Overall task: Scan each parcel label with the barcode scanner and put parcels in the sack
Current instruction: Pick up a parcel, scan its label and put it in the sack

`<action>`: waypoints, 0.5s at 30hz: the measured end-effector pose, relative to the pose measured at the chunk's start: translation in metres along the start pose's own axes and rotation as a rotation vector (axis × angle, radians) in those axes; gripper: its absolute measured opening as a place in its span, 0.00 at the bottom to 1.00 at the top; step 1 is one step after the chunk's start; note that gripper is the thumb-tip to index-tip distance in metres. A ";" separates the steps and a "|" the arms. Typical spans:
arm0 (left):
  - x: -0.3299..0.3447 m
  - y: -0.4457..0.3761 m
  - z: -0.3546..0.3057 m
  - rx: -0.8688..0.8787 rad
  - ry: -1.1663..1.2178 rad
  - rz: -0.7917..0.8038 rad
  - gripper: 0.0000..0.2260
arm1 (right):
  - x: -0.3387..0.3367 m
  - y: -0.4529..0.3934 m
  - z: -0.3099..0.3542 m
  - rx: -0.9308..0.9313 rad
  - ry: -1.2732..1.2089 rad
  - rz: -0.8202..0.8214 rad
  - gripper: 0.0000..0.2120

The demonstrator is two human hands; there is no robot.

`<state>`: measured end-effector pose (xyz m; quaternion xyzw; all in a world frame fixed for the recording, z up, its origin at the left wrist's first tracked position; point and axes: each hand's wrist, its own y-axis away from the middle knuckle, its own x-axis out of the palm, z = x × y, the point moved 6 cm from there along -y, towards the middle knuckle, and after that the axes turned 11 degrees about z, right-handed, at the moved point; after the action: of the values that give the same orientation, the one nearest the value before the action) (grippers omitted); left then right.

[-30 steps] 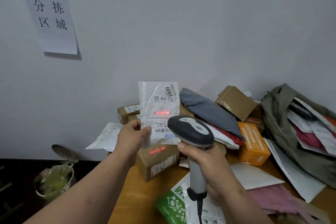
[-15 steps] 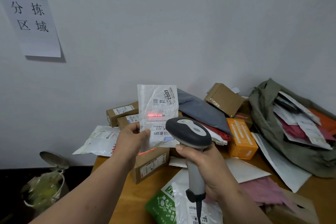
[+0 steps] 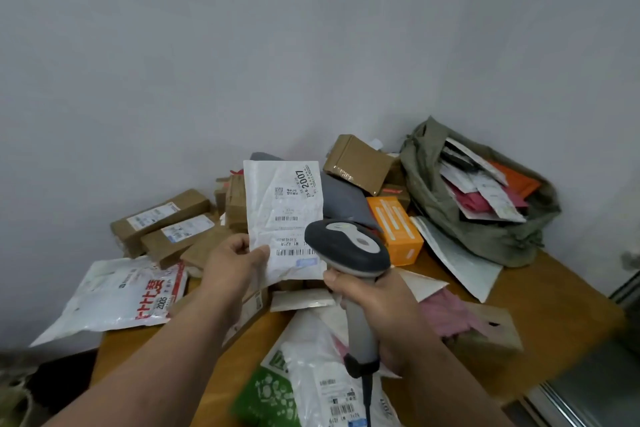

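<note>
A: What changed on the white parcel (image 3: 282,215)?

B: The red scan line that lay across its label a moment ago is gone; no beam shows now. I'd judge the read is done and this one is ready for the sack.

A: Who holds what, left to right?

B: The left hand (image 3: 232,262) pinches the parcel's lower left edge, thumb on the label, and holds it upright above the table. Just right of it, the right hand (image 3: 369,302) is wrapped round the handle of the barcode scanner (image 3: 346,250), whose head overlaps the parcel's lower right corner.

A: And room to move?

B: The sack (image 3: 460,218) lies open, well right of the right hand and beyond it, already part filled. An orange box (image 3: 396,229) and a tilted brown box (image 3: 356,163) stand between, so lift over them. The table edge (image 3: 588,354) runs near the right forearm.
</note>
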<state>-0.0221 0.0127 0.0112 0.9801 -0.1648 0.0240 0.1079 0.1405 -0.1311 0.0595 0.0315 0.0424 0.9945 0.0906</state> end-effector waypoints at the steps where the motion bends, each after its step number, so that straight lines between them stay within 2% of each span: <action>1: 0.010 -0.004 0.003 -0.010 0.007 0.019 0.04 | -0.008 0.002 -0.002 0.006 -0.010 -0.016 0.07; 7: 0.093 -0.025 0.019 -0.063 -0.023 0.142 0.05 | -0.084 0.019 -0.012 0.063 0.006 -0.189 0.06; 15: 0.258 -0.059 0.038 -0.161 0.100 0.300 0.06 | -0.243 0.029 -0.017 0.131 -0.061 -0.349 0.09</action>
<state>0.2410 -0.0234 -0.0169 0.9304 -0.3049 0.0751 0.1893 0.3726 -0.2049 0.0321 0.0598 0.1090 0.9573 0.2608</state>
